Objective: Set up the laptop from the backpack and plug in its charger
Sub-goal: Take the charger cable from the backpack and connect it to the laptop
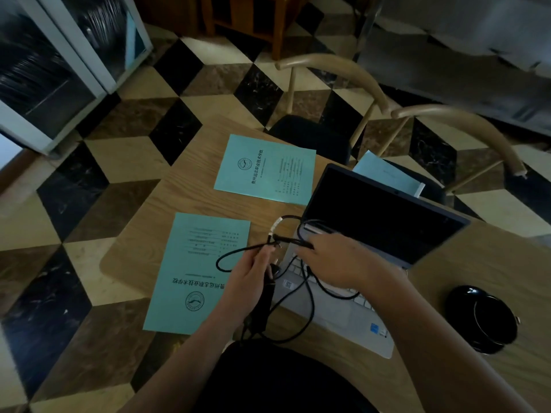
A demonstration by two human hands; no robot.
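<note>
Laptop [372, 234]: open on wooden table [477, 263], right of centre; screen dark; keyboard half covered by cable and the right hand
Floor, far left: cube-pattern tiles; glass-fronted cabinet [59, 70] at upper left
Near booklet [196, 272]: teal, flat on table just left of the left hand; printing upside down from this view
Far booklet [265, 169]: teal, flat, beyond the near one, beside the laptop lid
Left hand [253, 278]: fingers curled round the black charger cable [310, 296]; black power brick [264, 305] hangs just below the hand
Cable: loops over the near booklet and the keyboard
Right hand [337, 260]: over the keyboard; fingers pinch the cable's plug end near the laptop's left edge
Chairs [343, 79]: two, curved backs, beyond the table
Black bowl [489, 317]: on table, well right of the laptop
</note>
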